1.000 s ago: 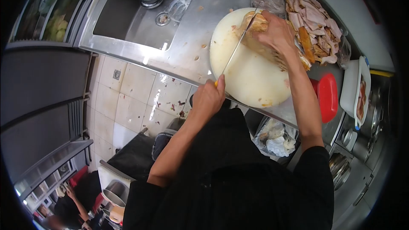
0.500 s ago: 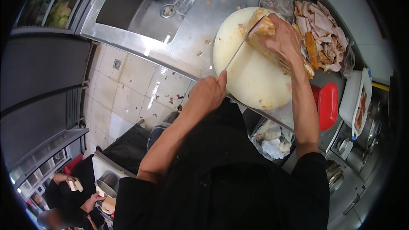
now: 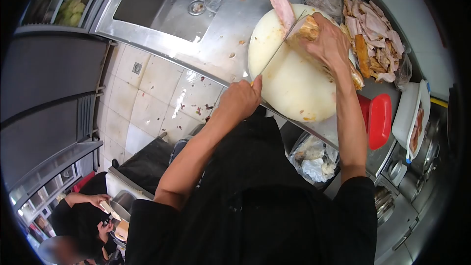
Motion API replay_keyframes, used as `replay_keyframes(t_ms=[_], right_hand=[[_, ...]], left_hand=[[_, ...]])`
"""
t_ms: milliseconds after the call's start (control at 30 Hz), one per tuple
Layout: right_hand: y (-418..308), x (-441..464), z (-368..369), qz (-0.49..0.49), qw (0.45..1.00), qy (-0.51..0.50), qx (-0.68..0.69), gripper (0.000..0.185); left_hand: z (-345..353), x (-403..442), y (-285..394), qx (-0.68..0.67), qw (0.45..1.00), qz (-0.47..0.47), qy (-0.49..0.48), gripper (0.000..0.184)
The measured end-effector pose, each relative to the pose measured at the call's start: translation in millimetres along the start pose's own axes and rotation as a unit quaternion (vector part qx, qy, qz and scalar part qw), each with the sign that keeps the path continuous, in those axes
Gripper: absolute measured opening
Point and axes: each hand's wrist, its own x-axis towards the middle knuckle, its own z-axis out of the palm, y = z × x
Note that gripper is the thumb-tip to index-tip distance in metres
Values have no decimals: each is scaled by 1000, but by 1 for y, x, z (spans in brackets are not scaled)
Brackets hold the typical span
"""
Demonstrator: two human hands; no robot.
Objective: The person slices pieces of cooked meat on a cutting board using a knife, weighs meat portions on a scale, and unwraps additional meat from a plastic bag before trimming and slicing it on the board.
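My left hand (image 3: 240, 99) is wrapped round the handle of a knife, whose long thin blade (image 3: 277, 51) slants up and right across the round white cutting board (image 3: 299, 99). With bent fingers, my right hand (image 3: 329, 44) grips a block of cooked meat (image 3: 308, 28) with a golden-brown surface, partly hidden under the palm. The blade runs along the block's left cut end. A pale pink slice of meat (image 3: 281, 9) lies just left of the blade, hanging past the board's far edge.
A heap of cut meat (image 3: 375, 34) sits right of the board, beside a plastic bag (image 3: 321, 5). A red container (image 3: 379, 121) and white tray (image 3: 411, 122) stand nearer right. The sink (image 3: 162, 24) is at left. Another person's hand (image 3: 99, 201) shows lower left.
A slice of meat has come away from the block and now lies left of the blade. My hands stay nearly in place. The other person's hands have shifted.
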Motion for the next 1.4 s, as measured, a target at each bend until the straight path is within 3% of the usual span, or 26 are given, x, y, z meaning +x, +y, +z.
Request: replay_keyframes(t_ms=[67, 200, 267, 367, 467, 533, 667, 700, 800, 867, 1000, 1133, 1267, 1367, 1400], right_hand=[[-1, -7, 0, -5, 1000, 4, 14, 48], [-4, -12, -3, -1, 1000, 16, 21, 48], [-4, -12, -2, 3, 1000, 16, 19, 47], [-6, -11, -6, 16, 1000, 6, 15, 47], [-8, -12, -5, 32, 999, 10, 18, 47], [-9, -14, -5, 35, 999, 11, 17, 45], [-13, -23, -3, 32, 999, 28, 21, 44], [-17, -30, 0, 31, 999, 32, 26, 45], [-28, -66, 22, -11, 995, 91, 29, 50], [-35, -93, 46, -25, 992, 125, 8, 54], [-42, -121, 87, -52, 978, 204, 0, 64], [-39, -123, 98, -50, 978, 203, 10, 86], [-38, -93, 89, 18, 983, 174, 49, 88], [-39, -21, 67, 210, 970, 6, 124, 87], [-39, 2, 72, 258, 955, 1, 146, 88]], left_hand=[[-6, 0, 7, -47, 998, -44, -8, 54], [-8, -48, -9, 26, 998, -56, 0, 61], [-19, -59, -1, -32, 990, -135, 31, 62], [-16, -61, 7, -86, 987, -72, 113, 66], [-30, -58, 29, -138, 980, -90, 109, 57], [-1, -41, -5, -46, 997, -55, 33, 57], [-29, -60, 10, -24, 994, -102, 27, 60], [-20, -70, 2, -11, 996, -79, 31, 61], [-11, -78, -20, -14, 997, -63, 51, 61], [-24, -84, -13, -85, 985, -146, 46, 61], [-28, -87, -22, -168, 972, -147, 76, 61], [-33, -89, -37, -208, 964, -138, 94, 63], [-35, -91, -51, -250, 953, -141, 97, 67], [-30, -91, -67, -280, 944, -138, 108, 69], [-29, -92, -68, -296, 938, -141, 113, 69]])
